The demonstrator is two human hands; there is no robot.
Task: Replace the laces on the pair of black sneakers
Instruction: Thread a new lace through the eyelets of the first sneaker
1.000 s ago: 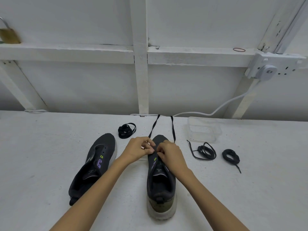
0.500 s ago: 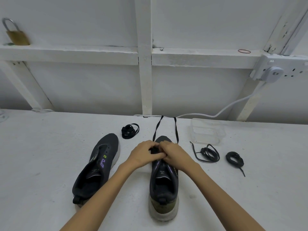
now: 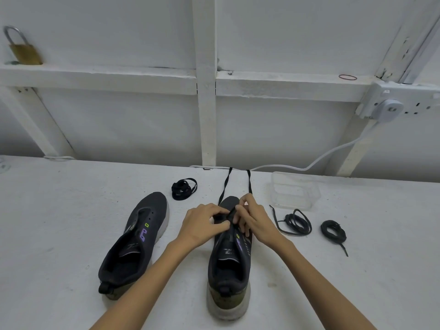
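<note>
1. A plain workshop or utility room: a white-painted bench (image 3: 59, 222) against a white framed wall (image 3: 285, 32).
2. A brass padlock (image 3: 23, 52) sits on the ledge (image 3: 95, 78).
3. A surface-mounted socket (image 3: 404, 101) feeds a cable (image 3: 333, 153).

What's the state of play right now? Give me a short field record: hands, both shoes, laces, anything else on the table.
left hand: pinching lace at toe-end eyelets
right hand: same spot, fingers on lace
right shoe: being laced; lace ends trail toward the wall
left shoe: no lace, untouched
spare laces: bundle behind left shoe; two bundles on the right
clear container: looks empty
</note>
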